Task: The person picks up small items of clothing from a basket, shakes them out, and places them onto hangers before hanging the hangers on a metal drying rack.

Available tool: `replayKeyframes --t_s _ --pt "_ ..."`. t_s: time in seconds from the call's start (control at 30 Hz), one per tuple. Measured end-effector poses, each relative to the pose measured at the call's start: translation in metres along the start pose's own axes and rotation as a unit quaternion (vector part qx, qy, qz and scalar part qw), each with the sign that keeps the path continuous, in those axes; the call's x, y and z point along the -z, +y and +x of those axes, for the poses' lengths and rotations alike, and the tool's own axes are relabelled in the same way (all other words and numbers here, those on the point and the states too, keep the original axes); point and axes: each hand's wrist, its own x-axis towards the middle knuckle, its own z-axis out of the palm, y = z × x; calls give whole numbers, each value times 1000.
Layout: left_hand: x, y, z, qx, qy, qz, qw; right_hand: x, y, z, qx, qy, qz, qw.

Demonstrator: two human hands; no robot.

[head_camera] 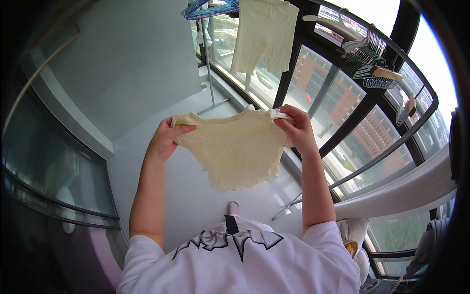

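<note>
A small pale-yellow short-sleeved top (238, 147) with fine dots is stretched between my two hands at chest height. My left hand (166, 137) pinches its left shoulder, thumb lying along the near side. At the opposite shoulder, my right hand (296, 126) grips the fabric, with some white material bunched at the fingers. The neckline faces away from me and the wavy hem hangs towards me. Beyond my hands, pale-yellow pants (266, 36) hang from the rack, their upper edge partly cut off by the frame.
Blue and pink hangers (211, 9) cluster at the rack's top. A curved metal rail (418, 70) on the right carries several dark hangers (361, 60) and a white hanger (330, 22). White fabric (400, 191) drapes at right. Rack feet (288, 206) stand on the floor. A glass door (55, 158) is left.
</note>
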Motion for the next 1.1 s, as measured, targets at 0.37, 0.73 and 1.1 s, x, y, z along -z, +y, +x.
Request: replayKeyframes --t_s 0.37,0.73,1.1 --pt "59 49 84 -35 66 197 978 -17 24 120 -19 37 25 999" --pt "28 20 136 48 35 -44 997 -115 48 127 245 -151 -219 932" --pt "125 113 137 -9 -74 302 950 -162 162 162 -161 -160 33 973"
